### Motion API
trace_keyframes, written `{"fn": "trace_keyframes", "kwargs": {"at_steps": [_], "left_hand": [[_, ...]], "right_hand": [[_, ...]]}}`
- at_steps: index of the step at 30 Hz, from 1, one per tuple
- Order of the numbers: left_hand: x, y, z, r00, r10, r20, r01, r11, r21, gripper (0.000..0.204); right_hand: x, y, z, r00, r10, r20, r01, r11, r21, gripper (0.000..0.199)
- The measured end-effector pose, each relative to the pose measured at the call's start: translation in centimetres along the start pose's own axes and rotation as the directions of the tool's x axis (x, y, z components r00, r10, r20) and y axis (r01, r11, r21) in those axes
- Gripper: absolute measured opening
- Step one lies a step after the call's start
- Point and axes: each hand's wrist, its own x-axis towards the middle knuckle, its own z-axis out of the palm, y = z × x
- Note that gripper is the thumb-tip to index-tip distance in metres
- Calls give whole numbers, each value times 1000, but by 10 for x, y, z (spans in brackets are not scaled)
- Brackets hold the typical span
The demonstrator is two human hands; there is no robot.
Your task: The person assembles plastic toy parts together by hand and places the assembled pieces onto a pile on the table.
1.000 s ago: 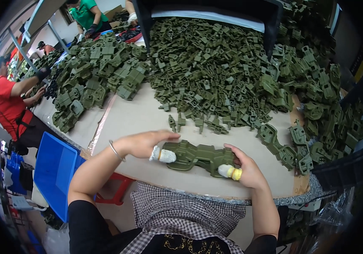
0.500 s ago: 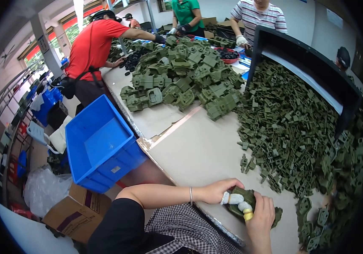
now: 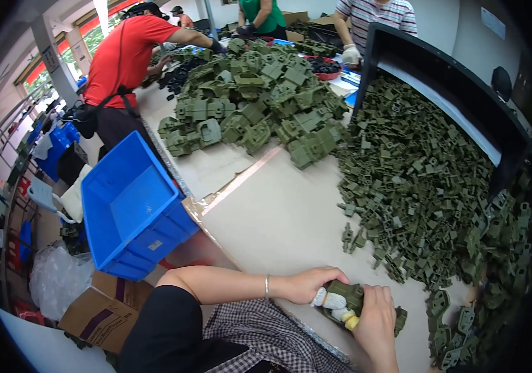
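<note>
Head view: hardly changed from half a second ago. Left hand (image 3: 306, 285) and right hand (image 3: 374, 317), grips pinching one green part (image 3: 348, 297), near surface (image 3: 278, 224) edge; one blue bin (image 3: 130, 208) left.

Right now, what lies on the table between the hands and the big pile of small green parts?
In the head view, mostly bare table; a few stray green pieces lie scattered there.
</note>
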Motion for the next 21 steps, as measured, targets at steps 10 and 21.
{"fn": "trace_keyframes", "kwargs": {"at_steps": [10,21], "left_hand": [[-5,21,-63,948,38,-317,-44,999,-13,42],[28,-16,-402,94,399,-912,464,793,395,41]], "right_hand": [[-53,-14,-47,897,105,-430,-74,993,88,59],[-120,46,-18,725,456,-516,-439,883,163,52]]}}
